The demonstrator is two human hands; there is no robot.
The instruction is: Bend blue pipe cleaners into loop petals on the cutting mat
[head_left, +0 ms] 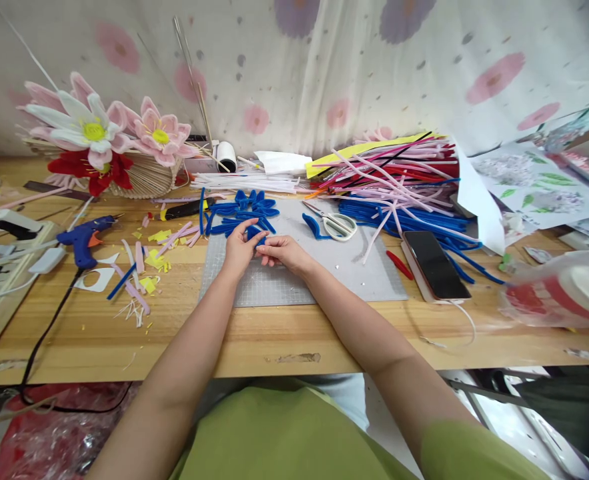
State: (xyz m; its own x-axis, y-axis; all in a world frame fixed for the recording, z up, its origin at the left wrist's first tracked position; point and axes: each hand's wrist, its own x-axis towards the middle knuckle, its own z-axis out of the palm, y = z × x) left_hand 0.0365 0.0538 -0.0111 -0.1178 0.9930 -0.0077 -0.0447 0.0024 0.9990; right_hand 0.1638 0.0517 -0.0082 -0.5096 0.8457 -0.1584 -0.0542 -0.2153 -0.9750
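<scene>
Both my hands meet over the grey cutting mat (374, 280). Between their fingertips is a short piece of blue pipe cleaner (255, 235), mostly covered by the fingers. My left hand (243, 250) pinches it from the left. From the right, my right hand (285, 255) closes thumb and fingers on it. Just beyond my left hand lie several blue pipe cleaner petals and strips (247, 205). White-handled scissors (339, 225) rest on the mat to the right of my hands, next to a bent blue piece (314, 227).
Pipe cleaner bundles (399, 180) lie at the back right. A phone (437, 265), a red object (399, 265) and a wrapped cup (564, 287) stand to the right. At left are a blue glue gun (85, 240), its cable, a power strip (11, 267), scraps and fuzzy flowers (94, 130).
</scene>
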